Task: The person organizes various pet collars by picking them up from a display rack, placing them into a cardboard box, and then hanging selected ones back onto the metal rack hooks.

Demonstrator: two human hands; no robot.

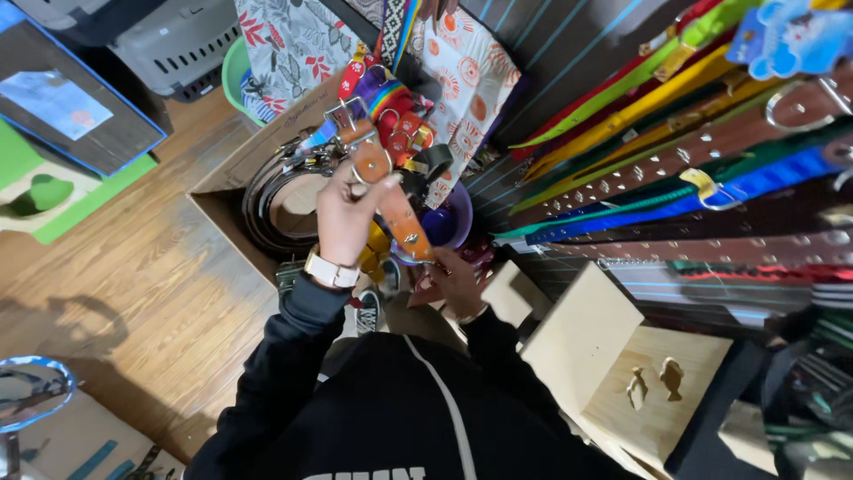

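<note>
Cardboard box (233, 178): centre-left on the wooden floor (133, 284); coiled leashes (267, 200) inside.
Strap collar (395, 209): above the box's right edge, between left hand (345, 213) at its far part and right hand (458, 280) at its near end.
Bowl (453, 220): just right of the collar, behind it.
Bundle of collars (391, 111): far of the left hand.
Patterned fabric (462, 80): right of that bundle.
Hanging collars and leashes (693, 151): on the wall, right.
Wooden box (622, 373): near right, below the wall display.
Pet carrier (173, 44): far left.
Metal bowl (31, 391): near left.
</note>
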